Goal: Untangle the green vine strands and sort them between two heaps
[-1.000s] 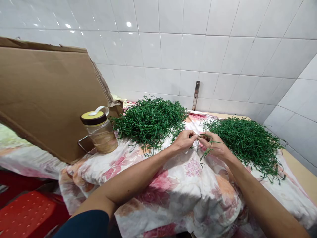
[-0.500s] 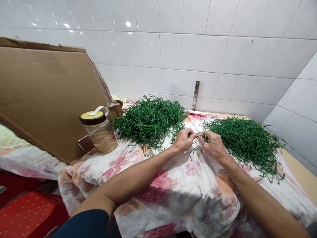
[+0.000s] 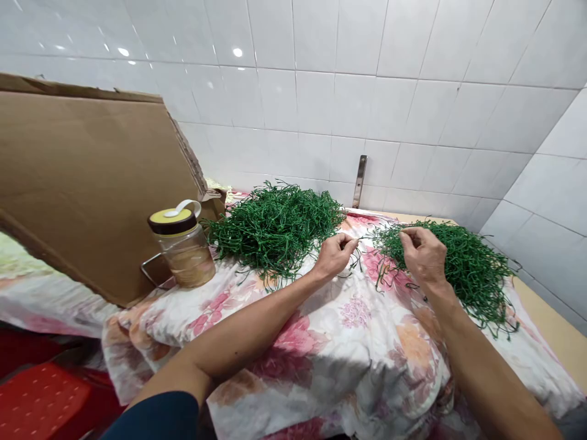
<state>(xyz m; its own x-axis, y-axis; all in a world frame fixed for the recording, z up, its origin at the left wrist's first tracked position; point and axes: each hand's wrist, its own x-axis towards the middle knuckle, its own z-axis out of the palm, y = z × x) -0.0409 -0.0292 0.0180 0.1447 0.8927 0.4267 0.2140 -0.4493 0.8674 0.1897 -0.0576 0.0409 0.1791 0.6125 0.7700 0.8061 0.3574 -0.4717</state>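
Two heaps of thin, dark green, curly-ended strands lie on a floral cloth (image 3: 316, 366): the left heap (image 3: 279, 229) and the right heap (image 3: 477, 275). Between them, my left hand (image 3: 336, 253) is closed, thumb and forefinger pinching a thin green strand (image 3: 360, 239) whose end sticks out to the right. My right hand (image 3: 425, 253) is raised at the near left side of the right heap, its fingers pinched together. Whether a strand is in that pinch I cannot tell. Several loose strands (image 3: 381, 275) lie on the cloth between my hands.
A large cardboard box (image 3: 92, 189) stands at the left. Beside it is a clear jar (image 3: 190, 260) with a yellow and brown lid, holding brownish liquid. A metal strip (image 3: 360, 181) stands against the white tiled wall (image 3: 312, 104). A red stool (image 3: 43, 400) is at lower left.
My hands were together over green strands and have come apart. The right hand has moved right and up toward the right heap; the left has shifted slightly left.
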